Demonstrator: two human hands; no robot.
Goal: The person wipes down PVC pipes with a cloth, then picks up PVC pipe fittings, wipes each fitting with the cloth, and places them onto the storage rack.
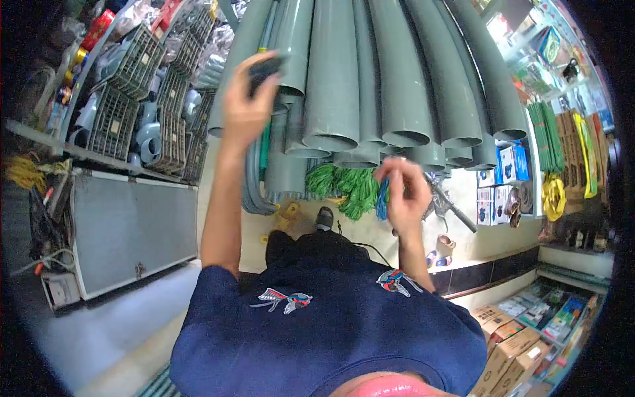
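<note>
Nearest us, below both sets of fingers, spreads a navy-blue cloth shirt with embroidered birds (331, 317). Beyond it, our left hand (245, 99) has its thumb and fingers closed around a small, dark, blurred object (266, 71), just beside the grey pipes. Our right hand (407, 192) is half curled; blur keeps us from telling whether its fingertips pinch anything. Just above those fingertips are the open ends of long, grey, round plastic pipes (334, 79), stacked side by side and running away from us. Farther down, left of the right fingers, hang bright-green stringy bundles (357, 192); lower still, a dark shoe (324, 218) stands on the pale floor.

We judge that a loose left grip could drop the dark object among the pipes, knuckles could catch a hard rim, and a bump could slide a smooth pipe out of its stack.
</note>
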